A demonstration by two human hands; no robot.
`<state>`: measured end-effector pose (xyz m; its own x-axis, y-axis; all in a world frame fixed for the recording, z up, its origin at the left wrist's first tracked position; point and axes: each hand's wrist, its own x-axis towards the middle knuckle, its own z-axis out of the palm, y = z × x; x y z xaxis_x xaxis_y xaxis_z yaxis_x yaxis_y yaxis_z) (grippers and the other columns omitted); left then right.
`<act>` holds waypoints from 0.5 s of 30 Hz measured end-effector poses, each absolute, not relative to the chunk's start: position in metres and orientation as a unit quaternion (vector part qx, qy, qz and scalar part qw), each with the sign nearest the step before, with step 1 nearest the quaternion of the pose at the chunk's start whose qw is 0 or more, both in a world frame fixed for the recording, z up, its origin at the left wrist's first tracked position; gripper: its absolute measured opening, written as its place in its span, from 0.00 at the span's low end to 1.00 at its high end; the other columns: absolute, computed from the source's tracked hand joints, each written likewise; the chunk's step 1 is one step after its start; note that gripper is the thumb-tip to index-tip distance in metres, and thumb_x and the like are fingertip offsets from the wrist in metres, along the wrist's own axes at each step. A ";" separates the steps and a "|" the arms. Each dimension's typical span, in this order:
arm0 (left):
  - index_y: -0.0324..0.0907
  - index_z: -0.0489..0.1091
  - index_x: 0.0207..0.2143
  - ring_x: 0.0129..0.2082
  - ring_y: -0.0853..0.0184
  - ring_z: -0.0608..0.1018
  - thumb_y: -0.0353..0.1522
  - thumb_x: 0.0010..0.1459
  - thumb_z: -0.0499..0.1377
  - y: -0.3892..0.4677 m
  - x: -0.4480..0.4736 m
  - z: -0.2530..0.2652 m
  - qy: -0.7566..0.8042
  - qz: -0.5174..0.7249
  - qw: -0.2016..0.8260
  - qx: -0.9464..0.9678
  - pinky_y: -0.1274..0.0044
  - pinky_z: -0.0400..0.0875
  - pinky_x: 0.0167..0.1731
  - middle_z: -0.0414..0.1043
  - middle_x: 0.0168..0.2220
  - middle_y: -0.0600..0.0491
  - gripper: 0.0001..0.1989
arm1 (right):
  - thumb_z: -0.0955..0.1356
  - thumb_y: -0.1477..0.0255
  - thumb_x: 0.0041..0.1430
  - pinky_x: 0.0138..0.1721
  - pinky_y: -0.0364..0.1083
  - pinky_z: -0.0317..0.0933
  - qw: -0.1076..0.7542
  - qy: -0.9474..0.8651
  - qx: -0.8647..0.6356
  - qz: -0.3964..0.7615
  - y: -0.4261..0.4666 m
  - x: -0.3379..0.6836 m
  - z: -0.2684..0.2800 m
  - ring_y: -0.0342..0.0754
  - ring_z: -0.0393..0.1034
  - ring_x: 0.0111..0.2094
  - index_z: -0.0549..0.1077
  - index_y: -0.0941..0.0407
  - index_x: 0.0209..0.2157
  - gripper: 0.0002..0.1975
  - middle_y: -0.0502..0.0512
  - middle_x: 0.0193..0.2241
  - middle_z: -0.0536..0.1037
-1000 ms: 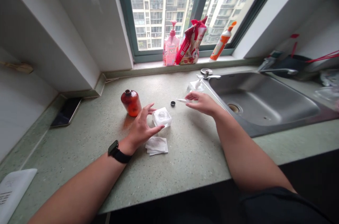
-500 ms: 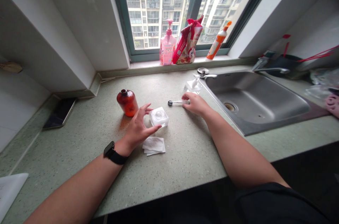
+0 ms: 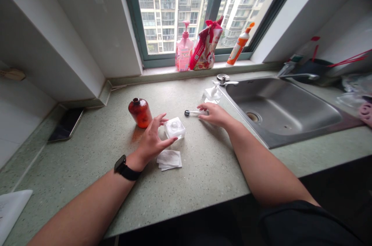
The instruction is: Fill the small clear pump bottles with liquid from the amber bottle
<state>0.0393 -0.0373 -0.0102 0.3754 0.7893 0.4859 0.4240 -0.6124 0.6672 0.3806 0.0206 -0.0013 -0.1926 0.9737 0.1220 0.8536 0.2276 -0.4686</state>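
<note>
Back from the countertop's front edge [image 3: 192, 206], the left hand [image 3: 150, 142] is spread open around the clear bottle [image 3: 174, 126], presumably steadying it; the right hand [image 3: 215, 114], grip indeterminable, overhangs the white tube [image 3: 195, 112], its tip at the black cap [image 3: 186, 113], perhaps for cleanliness.

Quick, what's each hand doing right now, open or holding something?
Left hand: open, spread around the clear bottle; contact unclear.
Right hand: at the white tube; can't tell whether it's gripping.
</note>
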 end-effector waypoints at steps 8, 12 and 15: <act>0.48 0.58 0.72 0.57 0.55 0.81 0.40 0.59 0.75 -0.037 0.039 -0.011 0.377 0.417 0.230 0.794 0.57 0.77 0.61 0.77 0.59 0.44 0.44 | 0.73 0.64 0.66 0.55 0.59 0.74 0.347 -0.742 -0.556 0.140 0.010 0.370 0.021 0.57 0.81 0.49 0.81 0.53 0.50 0.13 0.60 0.47 0.85; 0.48 0.55 0.73 0.60 0.54 0.80 0.39 0.62 0.72 -0.037 0.040 -0.010 0.380 0.403 0.237 0.798 0.57 0.75 0.64 0.76 0.61 0.42 0.43 | 0.74 0.56 0.65 0.56 0.59 0.75 0.385 -0.763 -0.449 0.259 -0.003 0.350 0.029 0.57 0.80 0.53 0.77 0.51 0.58 0.25 0.61 0.52 0.84; 0.47 0.54 0.74 0.66 0.51 0.76 0.40 0.65 0.70 -0.039 0.041 -0.008 0.377 0.389 0.203 0.816 0.55 0.71 0.67 0.71 0.67 0.40 0.42 | 0.80 0.55 0.55 0.59 0.60 0.74 0.332 -0.788 -0.395 0.337 -0.012 0.331 0.021 0.60 0.75 0.63 0.69 0.49 0.68 0.42 0.64 0.63 0.78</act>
